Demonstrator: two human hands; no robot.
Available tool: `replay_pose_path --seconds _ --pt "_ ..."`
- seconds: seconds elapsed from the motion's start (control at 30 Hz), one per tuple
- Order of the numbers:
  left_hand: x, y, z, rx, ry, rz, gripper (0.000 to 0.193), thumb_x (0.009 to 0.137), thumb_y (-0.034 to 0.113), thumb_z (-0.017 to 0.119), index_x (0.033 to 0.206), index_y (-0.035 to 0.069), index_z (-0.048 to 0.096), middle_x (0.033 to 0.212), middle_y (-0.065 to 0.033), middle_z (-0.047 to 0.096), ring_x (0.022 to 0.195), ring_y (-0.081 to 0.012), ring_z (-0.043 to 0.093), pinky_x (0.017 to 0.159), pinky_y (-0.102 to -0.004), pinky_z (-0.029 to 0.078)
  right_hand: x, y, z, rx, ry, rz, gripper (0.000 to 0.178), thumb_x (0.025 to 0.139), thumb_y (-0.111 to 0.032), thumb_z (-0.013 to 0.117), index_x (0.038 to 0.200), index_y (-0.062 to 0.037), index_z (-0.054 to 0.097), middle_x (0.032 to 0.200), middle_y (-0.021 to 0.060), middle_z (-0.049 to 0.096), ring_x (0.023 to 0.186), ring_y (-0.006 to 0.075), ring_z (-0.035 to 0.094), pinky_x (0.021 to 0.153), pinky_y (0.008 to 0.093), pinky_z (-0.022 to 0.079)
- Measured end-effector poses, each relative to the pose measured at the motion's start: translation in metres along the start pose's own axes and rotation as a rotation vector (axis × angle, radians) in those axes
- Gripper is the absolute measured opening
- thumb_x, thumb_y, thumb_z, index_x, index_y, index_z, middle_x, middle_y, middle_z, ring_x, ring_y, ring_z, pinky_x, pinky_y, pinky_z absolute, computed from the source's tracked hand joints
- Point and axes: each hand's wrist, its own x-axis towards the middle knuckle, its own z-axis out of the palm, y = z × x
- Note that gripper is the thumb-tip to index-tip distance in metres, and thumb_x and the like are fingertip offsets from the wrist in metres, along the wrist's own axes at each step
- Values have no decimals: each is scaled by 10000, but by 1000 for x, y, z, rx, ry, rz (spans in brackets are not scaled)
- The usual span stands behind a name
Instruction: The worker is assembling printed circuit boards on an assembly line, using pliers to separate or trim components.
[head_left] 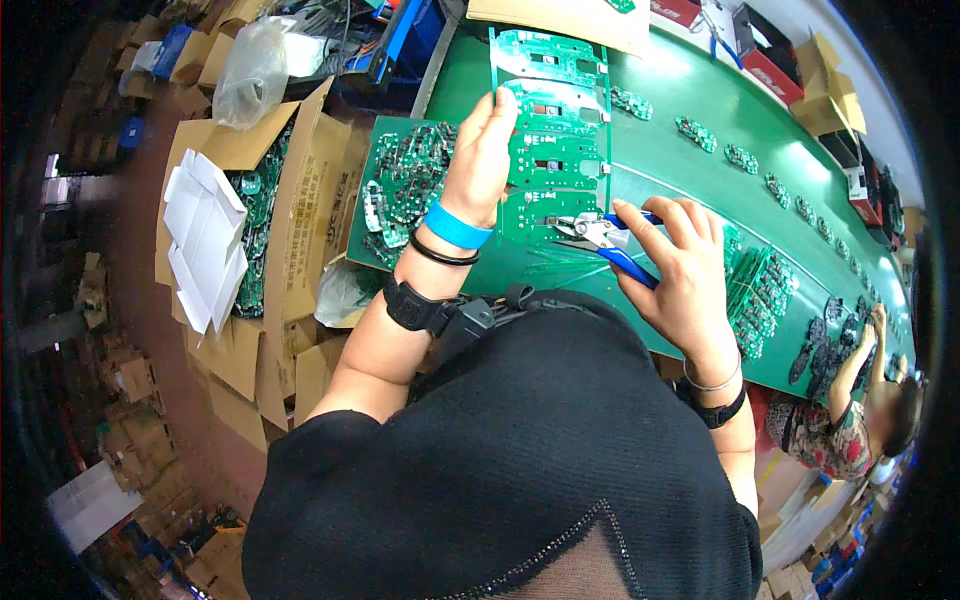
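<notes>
Green circuit-board panel (555, 140): upright over the green worktop (700, 100), left hand (483, 150) fingers clasping its left edge. Right hand (680, 265) fingers wrapped round blue-handled cutters (605, 240) at its lower edge. Probably light, stiff, brittle; best held by bare edges.

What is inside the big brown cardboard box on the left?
The cardboard box holds a pile of green circuit boards. White folded paper sheets lie over part of them, so whatever sits beneath the paper and deeper in the box is hidden.
</notes>
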Motion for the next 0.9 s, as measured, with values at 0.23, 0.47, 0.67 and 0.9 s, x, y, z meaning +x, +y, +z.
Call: replay_pose_path --seconds 0.23,0.47,0.67,0.9 --pt "1 1 -5 76 11 33 335 977 267 366 1112 2 520 1012 -44 590 895 -95 551 778 -230 453 2 -5 3 -60 -16 -8 613 568 -152 716 1159 -140 550 1006 69 520 959 249 483 836 387 354" --pt "2 2 -4 -9 -15 16 334 979 255 359 1140 5 512 1039 -68 597 948 -115 563 810 -244 461 0 -4 7 -77 -40 -14 659 551 -158 738 1181 -148 541 1020 69 520 950 246 483 832 384 355" --pt "5 0 -11 -40 -25 23 330 975 250 370 1155 6 502 1054 -75 598 938 -138 588 791 -259 488 3 -5 5 -80 -6 -34 666 548 -167 744 1183 -151 541 1012 67 524 928 240 487 814 383 355" --pt "6 2 -14 30 -12 34 407 988 309 272 1230 28 440 1134 -121 563 984 -202 592 821 -339 519 1 -3 16 -55 14 -27 614 566 -164 736 1155 -144 564 960 62 536 855 231 496 760 357 375"
